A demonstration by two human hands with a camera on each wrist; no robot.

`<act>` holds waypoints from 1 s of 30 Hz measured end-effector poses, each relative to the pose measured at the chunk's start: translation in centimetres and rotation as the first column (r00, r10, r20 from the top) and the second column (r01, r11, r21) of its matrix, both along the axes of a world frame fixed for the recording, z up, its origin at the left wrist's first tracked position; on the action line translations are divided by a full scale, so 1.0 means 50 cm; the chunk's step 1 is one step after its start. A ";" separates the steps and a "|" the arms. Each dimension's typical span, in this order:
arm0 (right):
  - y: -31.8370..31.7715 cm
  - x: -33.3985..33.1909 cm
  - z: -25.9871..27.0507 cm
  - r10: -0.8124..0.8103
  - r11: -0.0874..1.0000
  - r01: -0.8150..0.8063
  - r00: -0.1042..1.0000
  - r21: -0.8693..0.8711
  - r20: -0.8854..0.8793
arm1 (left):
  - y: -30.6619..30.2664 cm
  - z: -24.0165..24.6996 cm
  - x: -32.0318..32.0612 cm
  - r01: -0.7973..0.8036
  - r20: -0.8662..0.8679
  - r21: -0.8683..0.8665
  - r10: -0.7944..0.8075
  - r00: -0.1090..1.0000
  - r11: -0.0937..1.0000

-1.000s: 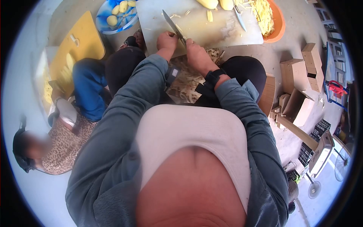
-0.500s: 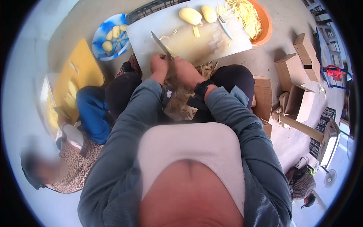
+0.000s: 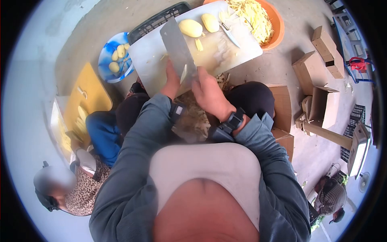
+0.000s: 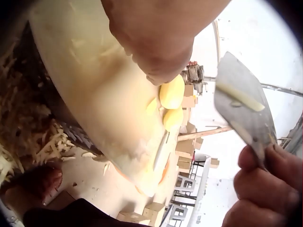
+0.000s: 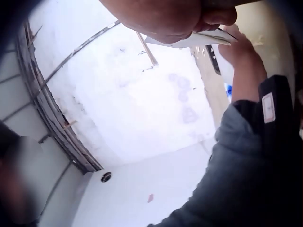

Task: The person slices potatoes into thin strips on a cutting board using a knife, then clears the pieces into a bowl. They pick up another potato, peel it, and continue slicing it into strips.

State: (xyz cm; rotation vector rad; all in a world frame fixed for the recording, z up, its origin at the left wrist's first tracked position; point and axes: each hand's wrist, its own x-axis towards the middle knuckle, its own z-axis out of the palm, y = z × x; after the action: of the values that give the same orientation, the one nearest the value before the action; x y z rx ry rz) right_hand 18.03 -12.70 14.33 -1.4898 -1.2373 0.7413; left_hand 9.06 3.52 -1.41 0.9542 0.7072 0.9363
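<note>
My right hand (image 3: 211, 96) grips the knife (image 3: 177, 45), its long blade slanting forward and leftward between my hands; whether my left hand (image 3: 172, 82) holds anything, I cannot tell.

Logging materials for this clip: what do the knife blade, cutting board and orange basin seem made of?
The knife blade looks like smooth metal, probably steel: thin, grey, softly shiny. The cutting board seems satin white plastic, showing no wood grain. The orange basin is likely smooth plastic, judging by its even colour.
</note>
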 end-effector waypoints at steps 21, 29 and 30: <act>-0.020 0.080 0.006 -0.018 0.999 0.012 0.992 -0.050 -0.123 | 0.056 0.043 0.087 0.614 -0.732 0.680 0.320 0.602 0.401; -0.010 0.073 -0.008 -0.100 0.995 0.100 0.994 -0.002 -0.050 | 0.075 0.002 0.012 0.325 -0.658 0.652 0.299 0.691 0.685; -0.008 0.072 -0.012 -0.084 0.996 0.084 0.995 -0.004 -0.047 | 0.063 0.028 0.006 0.407 -0.738 0.662 0.452 0.501 0.629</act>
State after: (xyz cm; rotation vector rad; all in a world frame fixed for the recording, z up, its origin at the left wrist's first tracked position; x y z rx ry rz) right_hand 21.64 -13.09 13.75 -1.5085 -1.1312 0.7182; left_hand 9.35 6.68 0.01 2.3723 1.2000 0.7072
